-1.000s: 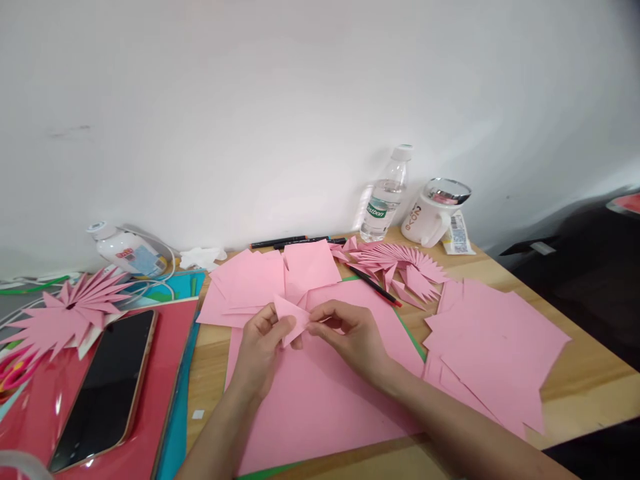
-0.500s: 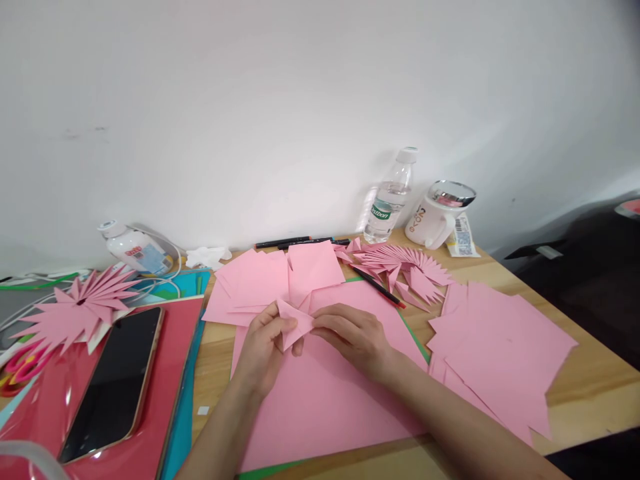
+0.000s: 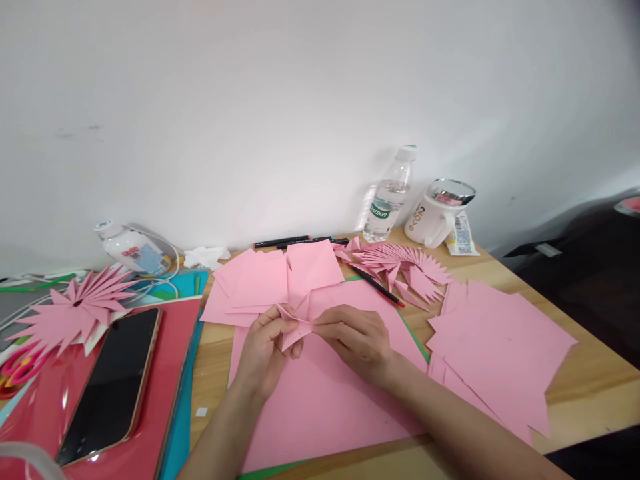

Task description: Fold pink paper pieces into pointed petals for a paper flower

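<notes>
A small folded pink paper point(image 3: 295, 333) is held between my two hands, its edges partly hidden by fingers. My left hand point(image 3: 267, 347) pinches its left side, thumb on top. The fingertips of my right hand point(image 3: 357, 340) are closed on its right corner. Below both hands lies a large pink sheet point(image 3: 330, 407) with a green edge showing beneath it. Just beyond my fingers are several pink paper squares point(image 3: 260, 280), overlapping one another.
Pink sheets point(image 3: 505, 340) are piled at right. Behind stand a water bottle point(image 3: 387, 197) and a mug point(image 3: 435, 213), near fanned folded papers point(image 3: 410, 263) and a black pen point(image 3: 377, 287). At left are a phone point(image 3: 113, 380), a pinwheel-shaped paper piece point(image 3: 77, 307), scissors point(image 3: 23, 363) and a white bottle point(image 3: 133, 247).
The folded paper has tipped and its upper part has bent down, so a crease now runs across to my right fingertips. Both hands keep their grip in nearly the same place.
</notes>
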